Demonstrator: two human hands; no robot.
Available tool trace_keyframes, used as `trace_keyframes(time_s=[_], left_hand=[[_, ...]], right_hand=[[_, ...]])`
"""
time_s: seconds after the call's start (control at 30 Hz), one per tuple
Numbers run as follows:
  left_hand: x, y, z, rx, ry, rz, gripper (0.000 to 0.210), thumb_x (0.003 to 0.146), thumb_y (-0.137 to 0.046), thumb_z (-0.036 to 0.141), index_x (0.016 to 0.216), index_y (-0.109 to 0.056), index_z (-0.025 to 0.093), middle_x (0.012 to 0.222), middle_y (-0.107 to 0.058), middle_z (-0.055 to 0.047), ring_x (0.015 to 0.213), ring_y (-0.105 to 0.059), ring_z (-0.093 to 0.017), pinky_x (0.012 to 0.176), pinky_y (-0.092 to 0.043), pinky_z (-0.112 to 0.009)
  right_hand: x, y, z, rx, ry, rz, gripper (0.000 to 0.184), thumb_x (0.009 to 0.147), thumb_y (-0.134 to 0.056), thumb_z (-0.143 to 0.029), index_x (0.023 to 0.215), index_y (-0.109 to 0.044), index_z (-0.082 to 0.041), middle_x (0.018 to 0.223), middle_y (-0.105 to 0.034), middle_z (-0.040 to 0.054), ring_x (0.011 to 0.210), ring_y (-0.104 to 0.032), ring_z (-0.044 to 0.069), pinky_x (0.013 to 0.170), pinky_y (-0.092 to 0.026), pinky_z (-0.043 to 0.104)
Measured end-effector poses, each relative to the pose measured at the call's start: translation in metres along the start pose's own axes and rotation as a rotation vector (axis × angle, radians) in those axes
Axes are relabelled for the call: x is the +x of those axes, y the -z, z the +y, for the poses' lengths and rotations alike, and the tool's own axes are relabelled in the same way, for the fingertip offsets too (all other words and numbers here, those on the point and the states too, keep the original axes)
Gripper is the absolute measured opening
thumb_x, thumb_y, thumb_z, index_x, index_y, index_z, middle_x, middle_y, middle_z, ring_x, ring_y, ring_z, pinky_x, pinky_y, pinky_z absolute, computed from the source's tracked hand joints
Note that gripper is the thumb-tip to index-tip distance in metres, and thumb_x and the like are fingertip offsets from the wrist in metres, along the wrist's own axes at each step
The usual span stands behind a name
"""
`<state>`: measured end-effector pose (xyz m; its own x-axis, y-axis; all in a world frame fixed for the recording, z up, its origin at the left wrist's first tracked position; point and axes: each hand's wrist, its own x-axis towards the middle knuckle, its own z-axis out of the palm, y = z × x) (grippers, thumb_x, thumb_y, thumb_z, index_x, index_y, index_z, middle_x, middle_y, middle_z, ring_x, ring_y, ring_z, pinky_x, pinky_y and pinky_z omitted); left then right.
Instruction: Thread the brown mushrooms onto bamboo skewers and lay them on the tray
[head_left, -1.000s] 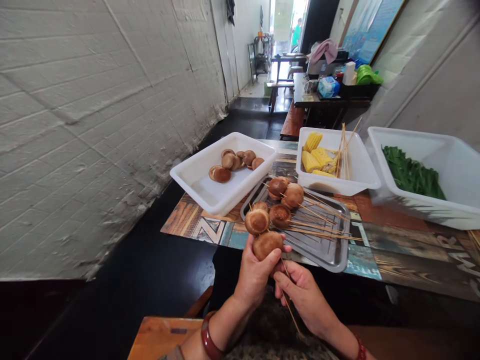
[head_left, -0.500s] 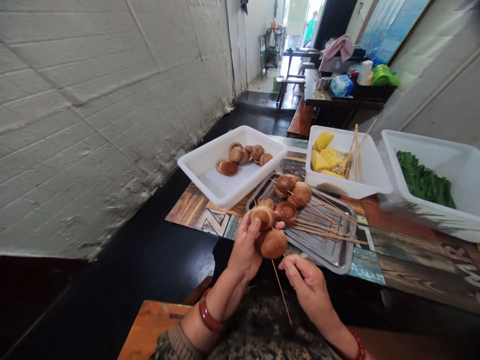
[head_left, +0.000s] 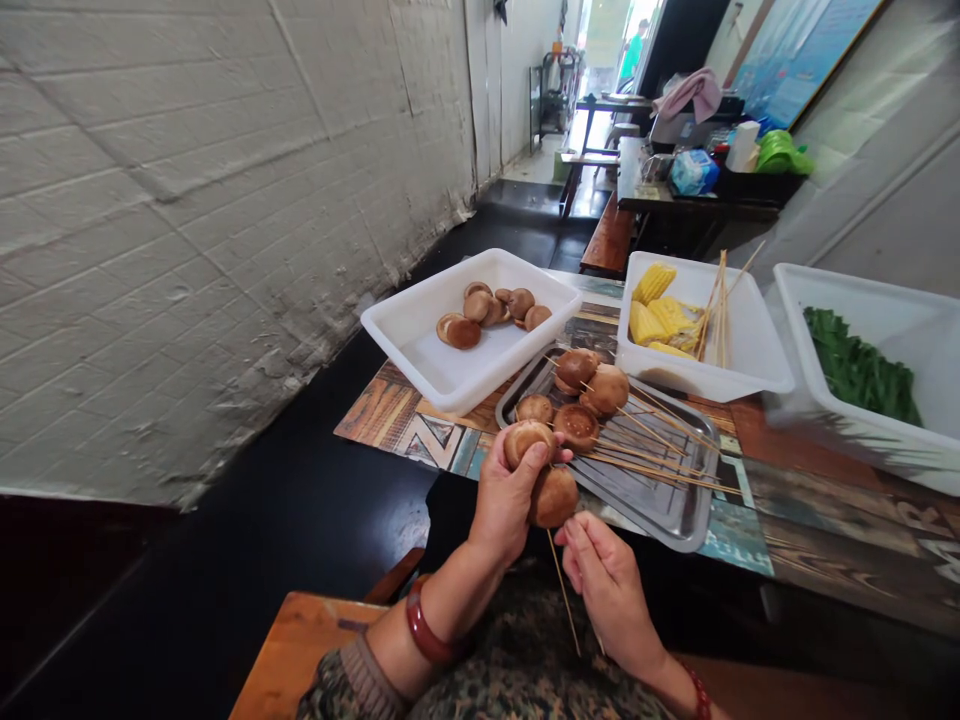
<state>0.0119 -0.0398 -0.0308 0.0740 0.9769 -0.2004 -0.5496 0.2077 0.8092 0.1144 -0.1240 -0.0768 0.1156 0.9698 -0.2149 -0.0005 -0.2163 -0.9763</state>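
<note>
My left hand (head_left: 510, 490) is closed around brown mushrooms, with a mushroom cap (head_left: 529, 445) under the thumb and another mushroom (head_left: 555, 497) just below it. A thin bamboo skewer (head_left: 564, 595) slants down from the lower mushroom. My right hand (head_left: 604, 570) pinches another skewer close beneath that mushroom; its lower end shows under the palm, and most of it is hidden by the fingers. Beyond my hands, a metal tray (head_left: 694, 520) bears several skewered mushrooms (head_left: 576, 428), their sticks pointing right.
Behind the tray, a white tub (head_left: 409, 350) holds loose mushrooms (head_left: 491, 308). To the right stand a tub (head_left: 701, 375) of corn pieces (head_left: 660, 318) with bamboo sticks, and a tub (head_left: 862, 410) of green leaves (head_left: 859, 362). A wooden seat (head_left: 292, 650) lies at lower left.
My right hand has come up closer to the lower mushroom, and a stick end now shows beneath it. My left hand keeps its hold on the mushrooms. The view has shifted slightly.
</note>
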Motion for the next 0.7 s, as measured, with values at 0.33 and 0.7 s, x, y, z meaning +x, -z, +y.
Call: trace_keyframes(time_s=[0.33, 0.7], left_hand=[[-0.004, -0.002, 0.001, -0.027, 0.036, -0.020, 0.040, 0.075, -0.078, 0.034, 0.103, -0.055, 0.017, 0.100, -0.074, -0.009, 0.077, -0.073, -0.020, 0.068, -0.056, -0.030], [0.006, 0.012, 0.012, 0.014, -0.003, 0.009, 0.043, 0.072, -0.081, 0.035, 0.103, -0.060, 0.016, 0.106, -0.074, -0.012, 0.081, -0.073, -0.022, 0.074, -0.055, -0.031]], right_hand=[[0.002, 0.008, -0.002, 0.007, 0.026, -0.065, 0.046, 0.094, -0.048, -0.059, 0.073, -0.056, -0.019, 0.051, -0.038, -0.0076, 0.045, -0.033, 0.009, 0.044, -0.026, 0.022], [-0.002, 0.016, 0.002, -0.179, 0.139, -0.112, 0.047, 0.099, -0.039, -0.055, 0.084, -0.064, -0.018, 0.050, -0.039, -0.0069, 0.045, -0.039, 0.011, 0.046, -0.031, 0.024]])
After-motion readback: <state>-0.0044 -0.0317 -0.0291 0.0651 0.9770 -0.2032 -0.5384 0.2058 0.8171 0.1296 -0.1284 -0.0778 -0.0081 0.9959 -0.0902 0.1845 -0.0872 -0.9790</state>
